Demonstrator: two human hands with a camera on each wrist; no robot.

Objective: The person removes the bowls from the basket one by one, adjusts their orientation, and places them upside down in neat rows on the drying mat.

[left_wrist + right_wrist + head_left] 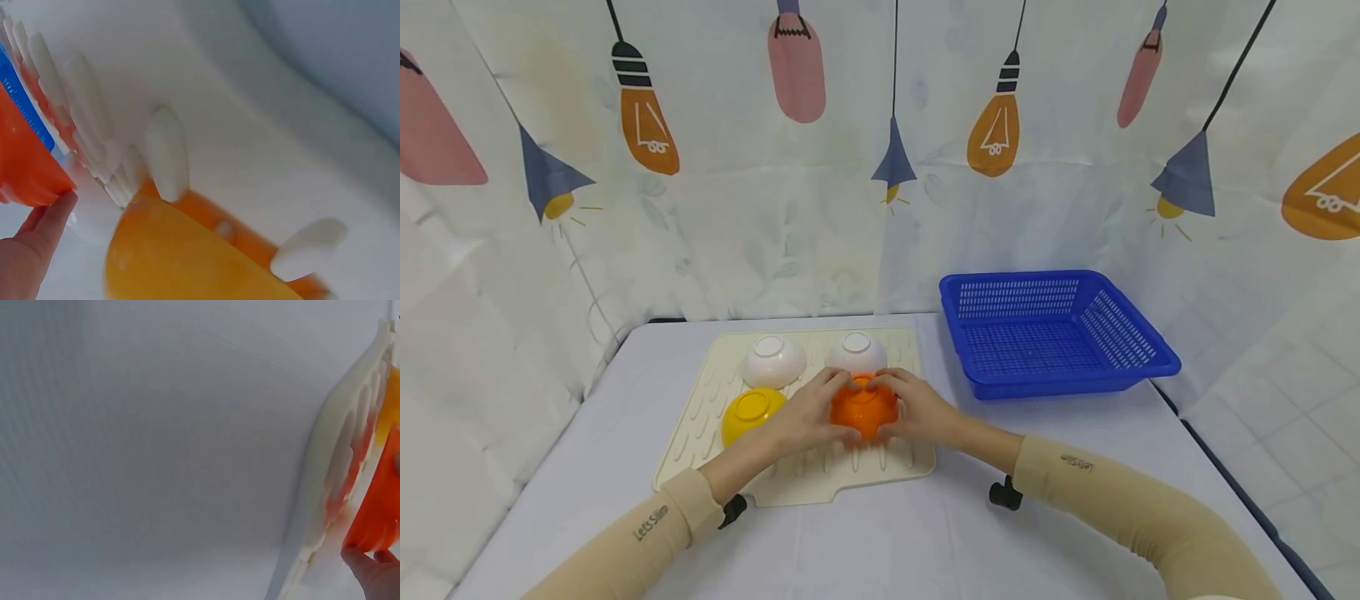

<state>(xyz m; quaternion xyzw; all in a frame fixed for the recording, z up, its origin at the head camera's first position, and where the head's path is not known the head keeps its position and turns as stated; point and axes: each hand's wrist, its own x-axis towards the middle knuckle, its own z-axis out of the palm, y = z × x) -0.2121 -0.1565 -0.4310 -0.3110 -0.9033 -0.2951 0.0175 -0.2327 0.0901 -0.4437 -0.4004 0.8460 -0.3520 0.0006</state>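
Both hands grip an upside-down orange bowl (865,412) from its two sides, over the front right part of a cream ridged drying mat (880,475). My left hand (811,414) curls around the bowl's left side, and my right hand (921,410) around its right. In the left wrist view, fingertips (65,199) touch the orange bowl's rim, which is close over the mat. A yellow bowl (751,408) lies upside down on the mat, left of the left hand. Behind are two upturned white bowls (773,362), the right one partly hidden by the hands.
At the back right of the white-covered table (925,542) stands a blue slotted plastic basket (1052,387). A white curtain (835,250) printed with lamps hangs behind the table's far edge.
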